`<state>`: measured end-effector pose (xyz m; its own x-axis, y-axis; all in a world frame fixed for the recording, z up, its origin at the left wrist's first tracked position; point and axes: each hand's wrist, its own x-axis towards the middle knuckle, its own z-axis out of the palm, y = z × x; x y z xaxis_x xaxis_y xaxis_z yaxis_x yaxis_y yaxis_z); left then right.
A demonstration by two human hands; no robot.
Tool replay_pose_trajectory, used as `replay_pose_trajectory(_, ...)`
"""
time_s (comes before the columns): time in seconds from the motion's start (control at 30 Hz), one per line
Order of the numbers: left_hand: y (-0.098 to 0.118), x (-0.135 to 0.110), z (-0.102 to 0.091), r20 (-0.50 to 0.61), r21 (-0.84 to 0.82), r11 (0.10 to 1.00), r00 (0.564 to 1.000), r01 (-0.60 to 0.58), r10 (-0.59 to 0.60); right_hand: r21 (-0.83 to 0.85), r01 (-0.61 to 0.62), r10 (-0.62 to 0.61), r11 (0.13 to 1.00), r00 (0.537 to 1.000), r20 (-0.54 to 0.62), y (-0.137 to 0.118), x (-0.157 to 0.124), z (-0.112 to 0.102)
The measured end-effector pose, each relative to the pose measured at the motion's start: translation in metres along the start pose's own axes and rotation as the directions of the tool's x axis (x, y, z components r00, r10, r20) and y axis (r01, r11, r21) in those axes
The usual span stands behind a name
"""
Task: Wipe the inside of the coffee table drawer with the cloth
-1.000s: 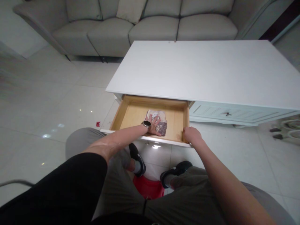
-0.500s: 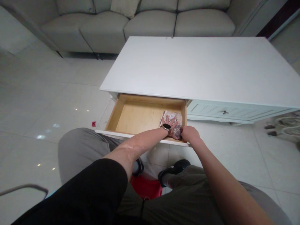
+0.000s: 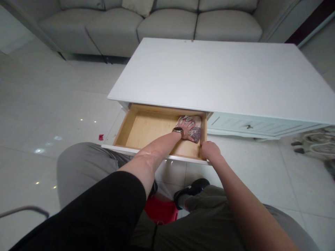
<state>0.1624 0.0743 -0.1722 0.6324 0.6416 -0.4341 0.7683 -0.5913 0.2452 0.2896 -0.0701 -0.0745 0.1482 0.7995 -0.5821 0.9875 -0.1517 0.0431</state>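
Note:
Inside the pulled-out wooden drawer (image 3: 146, 130), a folded patterned cloth (image 3: 196, 131) in beige and dark purple lies near the right wall. My left hand (image 3: 186, 130), with a watch (image 3: 178, 130) on the wrist, presses flat on the cloth with its fingers spread. My right hand (image 3: 210, 150) is closed over the top edge of the drawer's right wall, near the front corner; its fingertips are partly hidden.
The white coffee table (image 3: 204, 73) holds the drawer, with a shut drawer front (image 3: 248, 124) on its right. A grey sofa (image 3: 167, 26) stands behind. A red object (image 3: 161, 211) sits between my feet. A small red scrap (image 3: 101, 137) lies on the tiles.
My left hand has slid the cloth away from the drawer's front, toward the back along the right wall. My right hand stays at the drawer's right edge.

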Motion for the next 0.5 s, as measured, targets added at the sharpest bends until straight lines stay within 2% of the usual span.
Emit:
replay_pose_trajectory(0.13, -0.039, -0.019, -0.004, -0.02, 0.008, 1.0, 1.0, -0.018, 0.019, 0.004, 0.014, -0.014, 1.0, 1.0, 0.004, 0.001, 0.001, 0.001)
replay_pose_trajectory(0.27, -0.098, -0.048, -0.009, 0.004, 0.028, 0.999, 0.999, 0.047, -0.047, 0.01, 0.016, -0.016, 1.0, 1.0, 0.007, 0.002, 0.0, 0.002)
replay_pose_trajectory(0.4, -0.169, -0.092, -0.008, -0.012, 0.091, 0.978, 0.982, 0.188, -0.187, 0.016, 0.009, -0.009, 1.0, 1.0, 0.01, 0.002, 0.0, 0.002)
replay_pose_trajectory(0.5, -0.217, -0.127, -0.003, -0.003, 0.11, 0.923, 0.928, 0.37, -0.372, 0.016, 0.012, -0.012, 1.0, 1.0, 0.006, 0.002, 0.0, 0.002)
